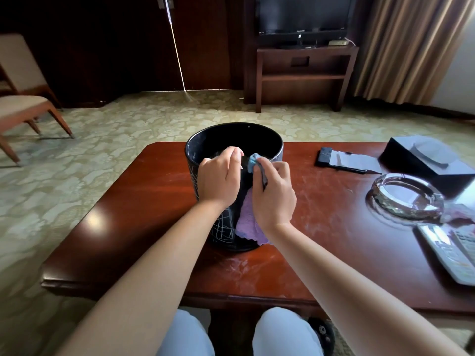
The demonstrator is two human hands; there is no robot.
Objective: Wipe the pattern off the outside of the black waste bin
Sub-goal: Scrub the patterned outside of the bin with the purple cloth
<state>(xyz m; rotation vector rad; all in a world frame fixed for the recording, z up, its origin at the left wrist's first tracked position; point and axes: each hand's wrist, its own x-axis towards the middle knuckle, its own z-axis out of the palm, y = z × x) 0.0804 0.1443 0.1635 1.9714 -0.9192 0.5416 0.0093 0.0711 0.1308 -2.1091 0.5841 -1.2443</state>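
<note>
The black waste bin (267, 142) stands upright in the middle of the wooden table (144, 201). White scribbled lines (223, 227) cover its near outer wall, low and to the left. My left hand (219, 179) grips the bin's near rim, fingers curled over the edge. My right hand (273, 195) holds a purple and blue cloth (248, 226) against the bin's near side, just right of the left hand. The cloth hangs down over the wall, with a blue corner sticking up by the rim.
On the table's right side lie a glass ashtray (407, 196), a black box (426, 156), a dark notepad holder with a pen (344, 161) and a remote control (452, 250). A chair (23, 106) stands at the far left, a TV stand (303, 73) beyond.
</note>
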